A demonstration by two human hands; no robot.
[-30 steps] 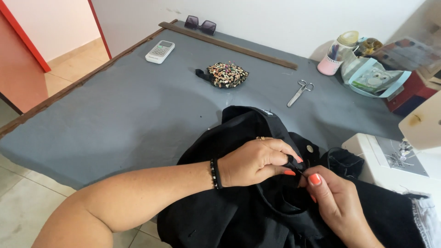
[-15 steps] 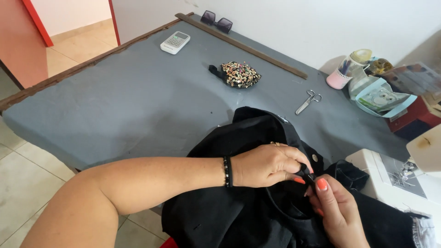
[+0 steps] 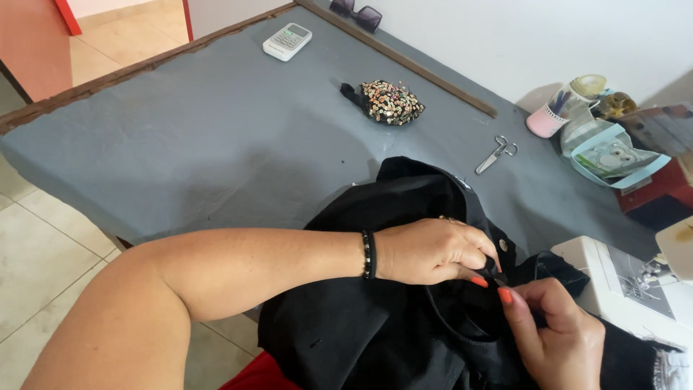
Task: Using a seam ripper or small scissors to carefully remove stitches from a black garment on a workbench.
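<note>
both hands pinching the black garment; left hand and right hand fingertips nearly touching, fabric bunched between them

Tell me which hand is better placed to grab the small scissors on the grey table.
Right, probably. The scissors lie on the grey table beyond the black garment, toward the right side. The right hand pinches only an edge of the fabric, while the left hand reaches across and grips it.
</note>
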